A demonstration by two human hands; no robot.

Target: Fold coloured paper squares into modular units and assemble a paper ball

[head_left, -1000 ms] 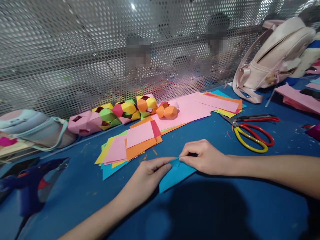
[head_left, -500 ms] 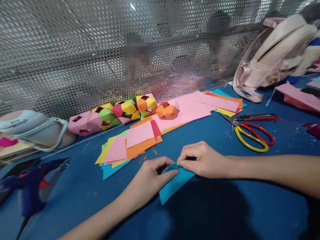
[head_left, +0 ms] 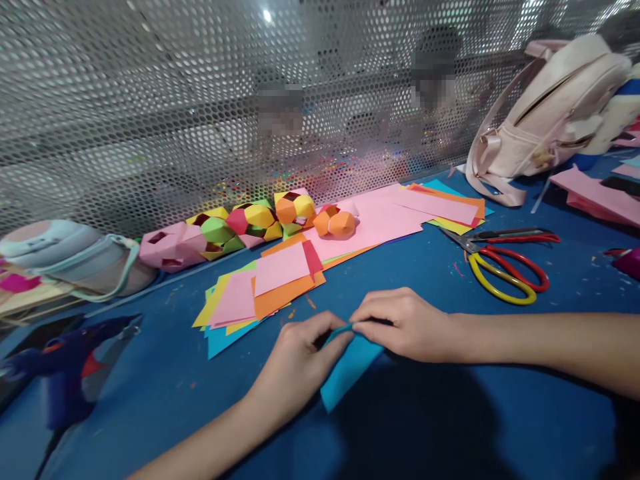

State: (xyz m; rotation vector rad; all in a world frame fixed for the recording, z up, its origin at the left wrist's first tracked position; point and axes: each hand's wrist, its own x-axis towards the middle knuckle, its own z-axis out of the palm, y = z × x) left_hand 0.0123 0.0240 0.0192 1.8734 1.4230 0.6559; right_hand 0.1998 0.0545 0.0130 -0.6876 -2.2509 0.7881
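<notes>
A sheet of blue paper [head_left: 350,370] is held above the blue table, its lower corner hanging toward me. My left hand [head_left: 303,357] pinches it along the top edge, thumb in front and fingers behind. With thumb and forefinger, my right hand [head_left: 400,323] grips the same edge just to the right. The fingertips of both hands almost meet at the curled top of the sheet. Beyond them lies a stack of coloured paper pieces [head_left: 280,273] in pink, orange, yellow and blue. Scissors [head_left: 505,280] with one yellow and one red handle rest past my right hand.
Folded paper balls [head_left: 257,220] line the foot of a perforated metal screen [head_left: 150,120]. A blue glue gun [head_left: 67,373] stands at the left, near a pale bag [head_left: 75,253]. Larger pink sheets [head_left: 380,213] lie behind. A cream backpack [head_left: 555,113] sits back right. People show dimly through the screen.
The top edge of the blue paper has been drawn in and folded further between my fingers. My right hand has shifted slightly down. The other things lie as before.
</notes>
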